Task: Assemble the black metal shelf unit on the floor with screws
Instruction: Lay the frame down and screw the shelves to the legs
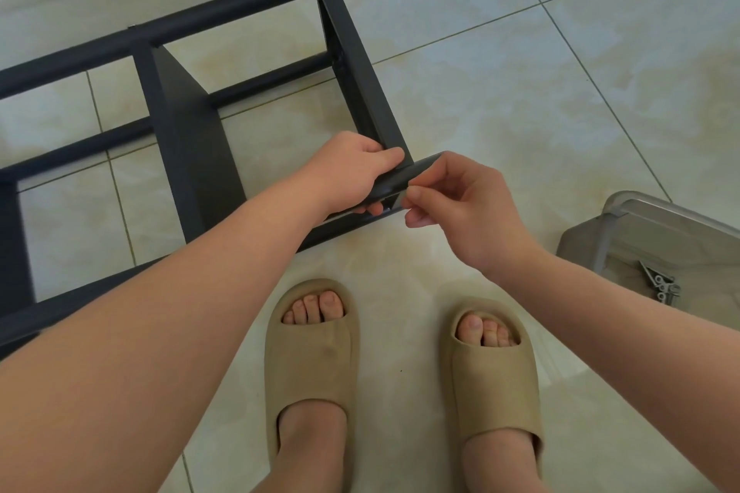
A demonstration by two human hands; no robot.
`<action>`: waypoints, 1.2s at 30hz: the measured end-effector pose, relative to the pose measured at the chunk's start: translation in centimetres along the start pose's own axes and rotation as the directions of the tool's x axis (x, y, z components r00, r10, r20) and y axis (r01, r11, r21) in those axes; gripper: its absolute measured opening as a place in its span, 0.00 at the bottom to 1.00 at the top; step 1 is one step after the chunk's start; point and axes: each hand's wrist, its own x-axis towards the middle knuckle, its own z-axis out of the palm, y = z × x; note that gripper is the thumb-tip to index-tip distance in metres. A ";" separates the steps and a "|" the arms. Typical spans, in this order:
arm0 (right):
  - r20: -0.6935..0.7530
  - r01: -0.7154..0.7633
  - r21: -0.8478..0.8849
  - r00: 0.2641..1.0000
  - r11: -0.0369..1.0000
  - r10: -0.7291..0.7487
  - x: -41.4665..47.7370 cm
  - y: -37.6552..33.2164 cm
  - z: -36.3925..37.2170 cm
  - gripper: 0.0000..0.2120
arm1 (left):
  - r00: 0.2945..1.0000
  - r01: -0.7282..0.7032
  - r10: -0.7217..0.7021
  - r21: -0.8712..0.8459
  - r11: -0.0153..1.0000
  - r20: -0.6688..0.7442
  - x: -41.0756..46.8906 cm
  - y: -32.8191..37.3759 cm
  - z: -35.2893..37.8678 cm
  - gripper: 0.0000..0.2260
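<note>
Head view shows the left hand [352, 172] gripping the shelf's [180, 124] near tube [416, 172] on the floor while the right hand [460, 208] pinches what is probably a screw at the corner, so hold the tube steady, line up the holes and start the thread straight.

Bare floor [500, 100] between shelf frame [180, 124] and container [648, 236]

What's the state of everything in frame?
shelf frame, lying on floor, partly assembled
near tube, at frame corner, held by both grips
left grip, grips near tube
right grip, pinches near tube's end; any screw too small to tell
container, on floor, holds screws
screws, loose in container
slippers, worn
</note>
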 end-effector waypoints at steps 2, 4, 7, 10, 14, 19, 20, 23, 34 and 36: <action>0.001 -0.004 0.033 1.000 0.999 0.004 -0.1 0.1 0.0 0.04 | 1.000 -0.004 0.004 0.003 1.000 -0.008 0.0 0.0 0.1 0.15; -0.015 -0.027 0.093 0.999 0.995 0.028 -0.2 0.3 0.1 0.06 | 1.000 -0.007 0.007 0.008 1.000 -0.012 -0.1 0.0 0.1 0.16; -0.050 -0.015 0.085 0.999 0.996 0.019 -0.5 0.5 0.4 0.07 | 1.000 -0.006 0.007 0.015 1.000 -0.017 -0.1 0.1 0.1 0.16; -0.065 0.012 -0.060 0.998 0.998 -0.016 -0.5 0.3 0.6 0.09 | 1.000 -0.006 0.006 0.008 1.000 -0.015 -0.1 0.1 0.1 0.16; -0.089 -0.044 0.059 0.995 0.997 0.049 -0.6 0.0 1.0 0.09 | 1.000 -0.001 0.001 0.005 1.000 -0.015 -0.1 0.1 0.0 0.16; -0.123 -0.054 0.062 0.990 0.997 0.062 -0.7 0.0 1.2 0.10 | 1.000 -0.003 0.003 0.018 1.000 -0.030 -0.2 0.1 0.1 0.16; -0.126 -0.036 0.010 0.991 0.999 0.037 -0.7 0.1 1.2 0.10 | 1.000 -0.004 0.004 0.018 1.000 -0.031 -0.1 0.1 0.1 0.16; -0.104 -0.008 -0.123 0.995 0.992 -0.005 -0.7 0.0 1.0 0.11 | 1.000 -0.004 0.005 0.027 1.000 -0.029 -0.2 0.2 0.1 0.16; -0.019 -0.002 -0.154 1.000 0.988 -0.001 -0.4 -0.7 0.3 0.12 | 1.000 0.000 0.000 0.016 1.000 -0.020 -0.2 0.1 0.0 0.16; -0.046 -0.013 -0.198 0.999 0.980 0.003 -0.5 -0.8 0.7 0.12 | 1.000 0.002 -0.002 0.015 1.000 -0.021 -0.2 0.1 0.0 0.16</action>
